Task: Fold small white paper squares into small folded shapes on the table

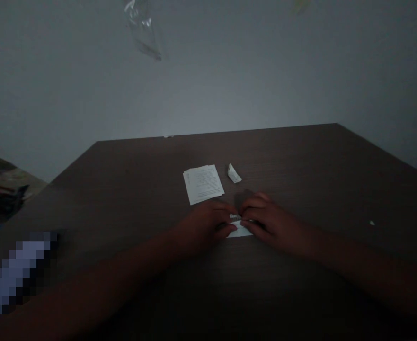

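Note:
A small sheet of white paper [239,230] lies on the dark table, with its far edge folded or lifted between my hands. My left hand [210,223] pinches its left side, thumb and fingers pressed together. On its right side, my right hand [265,219] grips the paper with curled fingers and the thumb on top. Just beyond my left hand rests a stack of printed paper sheets [204,183]. A small folded piece of paper [234,174] stands to the right of the stack, beyond my hands.
The brown table [140,175] reaches back to a grey wall [229,71], where a clear plastic bag [142,28] hangs. A blurred-out, pixelated object [20,270] is at the left. A white scrap [372,222] lies at right. Dark red items [0,201] sit past the left edge.

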A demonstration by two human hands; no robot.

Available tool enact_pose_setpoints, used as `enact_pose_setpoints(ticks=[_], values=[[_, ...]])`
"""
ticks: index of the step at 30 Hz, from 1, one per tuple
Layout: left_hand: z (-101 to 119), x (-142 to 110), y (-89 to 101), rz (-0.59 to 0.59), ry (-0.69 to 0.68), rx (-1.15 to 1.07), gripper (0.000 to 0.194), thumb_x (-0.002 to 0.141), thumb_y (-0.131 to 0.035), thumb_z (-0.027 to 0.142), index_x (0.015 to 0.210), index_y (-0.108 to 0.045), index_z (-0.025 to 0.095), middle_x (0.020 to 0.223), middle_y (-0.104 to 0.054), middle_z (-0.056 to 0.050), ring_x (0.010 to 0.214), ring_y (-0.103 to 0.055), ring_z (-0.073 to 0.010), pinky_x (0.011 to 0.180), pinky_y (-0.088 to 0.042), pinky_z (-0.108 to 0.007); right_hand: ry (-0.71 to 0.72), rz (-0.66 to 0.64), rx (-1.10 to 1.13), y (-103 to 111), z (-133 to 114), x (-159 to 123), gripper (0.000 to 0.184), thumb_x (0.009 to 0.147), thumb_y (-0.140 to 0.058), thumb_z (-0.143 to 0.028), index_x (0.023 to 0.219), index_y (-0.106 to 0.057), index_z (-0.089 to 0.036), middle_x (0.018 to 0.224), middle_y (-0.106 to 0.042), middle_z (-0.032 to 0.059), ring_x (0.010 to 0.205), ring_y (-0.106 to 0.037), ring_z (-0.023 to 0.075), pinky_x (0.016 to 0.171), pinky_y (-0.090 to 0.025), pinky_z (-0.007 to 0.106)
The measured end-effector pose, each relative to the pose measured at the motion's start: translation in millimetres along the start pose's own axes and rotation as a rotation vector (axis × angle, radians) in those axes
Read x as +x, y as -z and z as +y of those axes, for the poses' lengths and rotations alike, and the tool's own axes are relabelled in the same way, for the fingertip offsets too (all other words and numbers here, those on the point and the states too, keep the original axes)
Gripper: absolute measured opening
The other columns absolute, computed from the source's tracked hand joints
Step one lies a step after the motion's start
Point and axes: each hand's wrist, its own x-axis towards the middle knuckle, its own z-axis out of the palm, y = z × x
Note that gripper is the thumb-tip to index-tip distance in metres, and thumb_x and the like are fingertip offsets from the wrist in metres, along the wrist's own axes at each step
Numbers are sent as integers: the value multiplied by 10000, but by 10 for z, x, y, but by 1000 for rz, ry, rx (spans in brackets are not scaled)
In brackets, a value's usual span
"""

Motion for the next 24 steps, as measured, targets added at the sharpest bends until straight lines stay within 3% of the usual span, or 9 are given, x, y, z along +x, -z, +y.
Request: enact_pose_setpoints(ticks=[5, 10, 13, 17, 24], values=[[-72, -2, -16, 33, 48, -69, 140, 1121, -806, 137, 990, -804, 187, 1549, -824, -118, 1422, -797, -271, 1267, -625, -423, -70, 39, 2, -89, -25, 15, 130, 1157, -709, -159, 1073, -801, -197, 1148, -804, 112, 1145, -741, 306, 1079, -591, 501], [-154, 11, -32, 67, -46, -113, 116, 1142, -787, 187, 1036, -830, 209, 1459, -855, -93, 1292, -833, -236, 1190, -641, -395, -42, 65, 34, -74, -2, -1, 124, 1140, -697, -128, 1079, -776, -201, 1158, -800, 112, 1129, -739, 290, 1076, -581, 487], [-174, 8, -36, 92, -88, -55, 94, 1133, -805, 206, 1061, -856, 240, 1338, -903, -53, 1278, -826, -256, 1228, -604, -458, -33, 48, 38, -43, -1, -10, 117, 1125, -708, -127, 1072, -770, -211, 1165, -798, 105, 1132, -732, 289, 1083, -573, 491], [-161, 13, -60, 123, -16, 5, 63, 1086, -859, 201, 1086, -867, 263, 1231, -930, -33, 1347, -791, -312, 1248, -560, -545, -72, 43, 29, -30, -14, -7, 145, 1152, -688, -154, 1049, -767, -220, 1137, -786, 91, 1106, -722, 280, 1069, -563, 479], [-116, 69, -88, 126, 122, -8, 147, 1041, -898, 204, 957, -786, 250, 1183, -928, -36, 1276, -814, -310, 1168, -584, -521, -133, 125, -50, -115, 26, -9, 155, 1130, -756, -208, 976, -740, -220, 1185, -776, 114, 1179, -693, 318, 1063, -563, 485]])
